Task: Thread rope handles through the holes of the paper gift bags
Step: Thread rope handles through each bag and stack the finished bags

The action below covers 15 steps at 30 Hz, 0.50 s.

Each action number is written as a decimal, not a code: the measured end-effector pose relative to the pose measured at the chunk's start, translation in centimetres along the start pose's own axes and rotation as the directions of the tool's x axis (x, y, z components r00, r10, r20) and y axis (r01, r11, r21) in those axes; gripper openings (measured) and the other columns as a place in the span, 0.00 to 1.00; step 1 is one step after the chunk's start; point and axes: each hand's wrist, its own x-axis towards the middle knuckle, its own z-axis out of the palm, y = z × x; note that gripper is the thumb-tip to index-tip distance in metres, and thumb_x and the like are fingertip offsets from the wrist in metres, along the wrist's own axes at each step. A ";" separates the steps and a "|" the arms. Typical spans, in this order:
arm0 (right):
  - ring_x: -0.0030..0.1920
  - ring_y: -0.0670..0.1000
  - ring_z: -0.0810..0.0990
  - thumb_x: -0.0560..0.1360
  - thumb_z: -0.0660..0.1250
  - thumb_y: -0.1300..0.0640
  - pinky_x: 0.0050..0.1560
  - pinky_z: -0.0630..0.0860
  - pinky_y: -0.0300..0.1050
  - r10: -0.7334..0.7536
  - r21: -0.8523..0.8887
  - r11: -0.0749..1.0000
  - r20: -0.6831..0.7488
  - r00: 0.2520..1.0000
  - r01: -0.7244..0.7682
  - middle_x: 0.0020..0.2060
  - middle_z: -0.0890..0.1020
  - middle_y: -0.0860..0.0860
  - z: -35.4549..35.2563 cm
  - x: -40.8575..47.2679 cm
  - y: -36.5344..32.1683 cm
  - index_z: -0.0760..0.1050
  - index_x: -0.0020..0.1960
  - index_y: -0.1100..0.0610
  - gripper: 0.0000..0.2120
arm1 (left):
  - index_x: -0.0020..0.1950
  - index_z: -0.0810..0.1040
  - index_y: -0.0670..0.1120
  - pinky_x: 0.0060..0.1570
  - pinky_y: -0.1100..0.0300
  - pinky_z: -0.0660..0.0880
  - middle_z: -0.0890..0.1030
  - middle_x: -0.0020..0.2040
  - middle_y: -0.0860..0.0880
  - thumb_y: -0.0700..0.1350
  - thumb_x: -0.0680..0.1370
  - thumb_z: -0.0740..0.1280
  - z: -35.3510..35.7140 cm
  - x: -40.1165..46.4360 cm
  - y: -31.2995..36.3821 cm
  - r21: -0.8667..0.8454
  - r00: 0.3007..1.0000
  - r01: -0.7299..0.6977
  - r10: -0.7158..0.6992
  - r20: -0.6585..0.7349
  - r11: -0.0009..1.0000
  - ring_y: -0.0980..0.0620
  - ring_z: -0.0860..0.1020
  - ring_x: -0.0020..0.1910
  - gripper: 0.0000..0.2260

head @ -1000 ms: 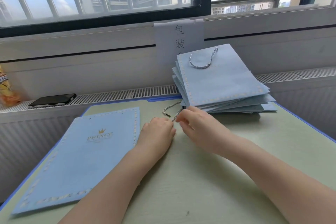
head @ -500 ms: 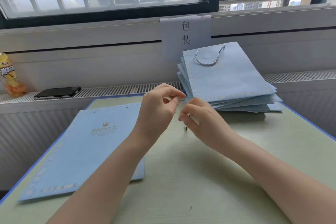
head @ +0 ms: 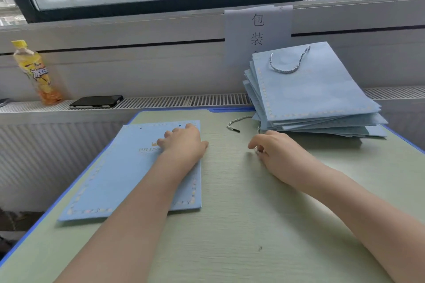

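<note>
Left hand [head: 182, 142] flat on flat gift bag [head: 128, 172]; right hand [head: 273, 151] pinches rope handle [head: 239, 122]. Risk: frayed tip snagging punched hole.

Flat blue gift bag [head: 128, 167] on desk: gold crown emblem, below it gold lettering "PRIN…", remainder covered by left hand [head: 184, 142]; finer line beneath too small to read.
White paper sheet [head: 257, 34] taped below window sill: black vertical characters "包" over "装"; third character cut off by stack of bags [head: 317, 99].
Yellow drink bottle [head: 34, 71] on radiator ledge: label with blue Chinese characters, blurred, not legible.
</note>
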 end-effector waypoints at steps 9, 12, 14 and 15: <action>0.35 0.48 0.72 0.75 0.61 0.63 0.38 0.70 0.39 -0.189 0.700 0.712 0.264 0.946 -0.053 0.34 0.73 0.52 -3.0 -1.6 -3.1 0.78 0.42 0.52 0.11 | 0.44 0.67 0.46 0.43 0.58 0.64 0.68 0.38 0.50 0.37 0.76 0.61 -0.7 -1.6 1.0 0.154 0.983 -0.124 0.143 -0.117 0.980 0.47 0.69 0.44 0.06; 0.35 0.49 0.70 0.69 0.57 0.67 0.37 0.69 0.37 -0.329 0.918 0.363 0.287 0.900 -0.161 0.35 0.72 0.56 -4.8 -2.0 -3.7 0.77 0.34 0.57 0.13 | 0.49 0.70 0.47 0.43 0.58 0.64 0.72 0.47 0.47 0.37 0.77 0.61 -0.6 -2.1 1.3 0.226 0.964 -0.199 0.232 -0.127 0.953 0.46 0.73 0.50 0.06; 0.33 0.48 0.69 0.68 0.57 0.69 0.34 0.69 0.37 -0.247 0.942 0.274 0.263 0.933 -0.193 0.32 0.72 0.54 -5.1 -1.6 -3.2 0.76 0.33 0.58 0.13 | 0.49 0.70 0.47 0.43 0.58 0.64 0.74 0.51 0.46 0.35 0.76 0.60 -0.6 -2.5 1.6 0.251 0.950 -0.246 0.285 -0.130 0.936 0.45 0.73 0.51 0.07; 0.32 0.48 0.69 0.69 0.57 0.70 0.33 0.68 0.36 -0.160 0.933 0.302 0.253 0.954 -0.197 0.31 0.72 0.53 -5.0 -1.4 -2.8 0.76 0.33 0.59 0.13 | 0.47 0.69 0.47 0.43 0.58 0.64 0.74 0.50 0.46 0.34 0.75 0.60 -0.7 -2.6 1.8 0.246 0.943 -0.265 0.304 -0.134 0.932 0.46 0.71 0.49 0.08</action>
